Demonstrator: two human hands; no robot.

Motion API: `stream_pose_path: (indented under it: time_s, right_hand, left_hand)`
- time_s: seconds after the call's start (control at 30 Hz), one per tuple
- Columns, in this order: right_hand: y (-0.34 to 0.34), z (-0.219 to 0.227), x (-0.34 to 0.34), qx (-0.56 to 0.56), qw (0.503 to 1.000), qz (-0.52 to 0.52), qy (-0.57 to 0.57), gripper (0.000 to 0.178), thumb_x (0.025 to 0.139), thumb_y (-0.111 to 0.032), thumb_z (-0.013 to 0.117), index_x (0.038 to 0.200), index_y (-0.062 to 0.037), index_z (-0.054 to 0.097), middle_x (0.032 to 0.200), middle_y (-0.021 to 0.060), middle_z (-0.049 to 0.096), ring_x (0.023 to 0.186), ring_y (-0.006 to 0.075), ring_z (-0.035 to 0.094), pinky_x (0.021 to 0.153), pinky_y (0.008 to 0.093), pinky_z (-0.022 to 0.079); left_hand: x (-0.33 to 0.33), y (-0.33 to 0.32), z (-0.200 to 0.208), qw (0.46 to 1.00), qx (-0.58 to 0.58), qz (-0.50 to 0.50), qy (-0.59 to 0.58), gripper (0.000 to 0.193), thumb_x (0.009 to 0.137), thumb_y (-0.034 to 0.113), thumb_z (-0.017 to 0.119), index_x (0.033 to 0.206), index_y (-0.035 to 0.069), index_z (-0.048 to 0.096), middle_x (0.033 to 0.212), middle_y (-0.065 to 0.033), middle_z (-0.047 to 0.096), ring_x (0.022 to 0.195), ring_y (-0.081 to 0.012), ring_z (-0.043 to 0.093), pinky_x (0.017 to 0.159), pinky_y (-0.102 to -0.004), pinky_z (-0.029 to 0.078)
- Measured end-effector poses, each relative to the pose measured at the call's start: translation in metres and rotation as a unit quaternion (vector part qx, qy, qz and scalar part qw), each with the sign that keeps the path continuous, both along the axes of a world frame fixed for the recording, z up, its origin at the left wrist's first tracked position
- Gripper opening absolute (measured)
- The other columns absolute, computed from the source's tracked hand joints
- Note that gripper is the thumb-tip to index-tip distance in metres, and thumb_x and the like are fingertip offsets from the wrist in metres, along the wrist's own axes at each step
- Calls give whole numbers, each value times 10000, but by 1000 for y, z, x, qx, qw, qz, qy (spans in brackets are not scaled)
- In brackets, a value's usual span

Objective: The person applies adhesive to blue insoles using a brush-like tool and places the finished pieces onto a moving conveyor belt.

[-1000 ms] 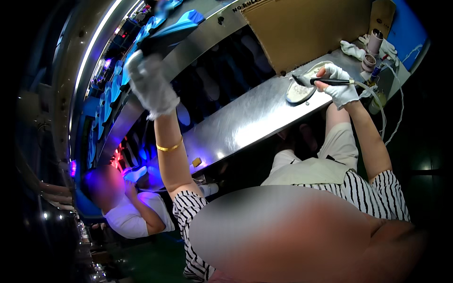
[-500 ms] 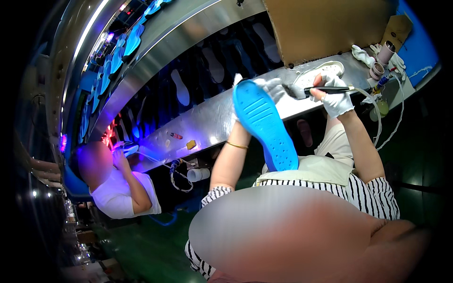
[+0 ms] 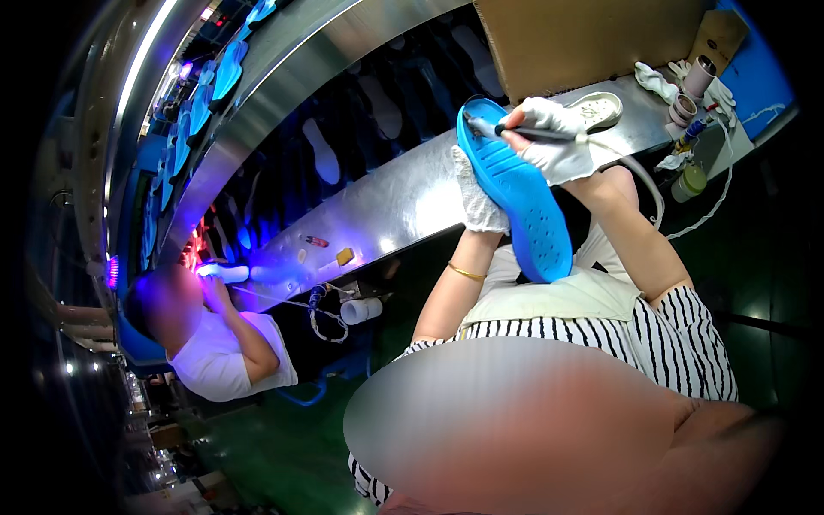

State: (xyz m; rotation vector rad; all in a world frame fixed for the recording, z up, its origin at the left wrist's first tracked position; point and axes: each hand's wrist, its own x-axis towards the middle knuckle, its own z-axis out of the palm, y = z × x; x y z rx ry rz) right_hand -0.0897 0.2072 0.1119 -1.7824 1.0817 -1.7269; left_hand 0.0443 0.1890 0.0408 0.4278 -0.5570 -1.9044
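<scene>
My left hand (image 3: 477,196), in a white glove, grips a blue shoe sole (image 3: 534,219) from its left side, fingers mostly hidden behind it. The sole is held tilted above my lap, its grooved and dotted face toward me. In my right hand (image 3: 558,142), also gloved with bare fingertips, is a black-handled brush (image 3: 486,128) with a pale tube (image 3: 639,172) running from its back end. The bristles lie against the far end of the sole. Beyond my right hand, a white shoe (image 3: 598,110) rests on the metal bench.
A metal bench (image 3: 386,210) runs across, beside a dark conveyor (image 3: 343,129) carrying soles. Cardboard (image 3: 592,43) stands at the back. Rolls (image 3: 699,77), gloves (image 3: 657,83) and a jar (image 3: 688,184) are at right. A co-worker (image 3: 227,343) sits at left holding a sole.
The sole has shifted right and tilted, with my left hand along its side. My right hand has moved left, bringing the brush from beside the sole onto its far end.
</scene>
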Motion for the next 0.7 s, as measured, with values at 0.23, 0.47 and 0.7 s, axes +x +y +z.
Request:
stream_pose_path:
  time_s: [0.23,0.47,0.7]
  right_hand:
    - [18,2,-4,75,994,37,-63,184,798,16,683,942,-24,575,804,40,625,712,85,600,675,232,495]
    - [35,-7,0,171,973,141,-61,175,769,3,677,916,-42,593,767,54,598,674,113,574,646,251,478]
    - [51,-19,4,12,981,79,177,173,735,-8,713,852,-61,596,833,52,634,741,131,611,696,270,495]
  left_hand:
    - [0,0,-13,999,-25,-26,39,856,853,730,428,1400,76,363,1318,-162,505,1082,-266,597,875,-381,556]
    - [13,-5,-21,998,-31,-16,43,887,839,729,462,1424,73,341,1366,-169,460,1189,-326,505,1011,-464,450]
    - [26,-11,-20,999,12,-16,-28,846,854,727,431,1398,79,405,1330,-150,514,1154,-315,540,990,-463,463]
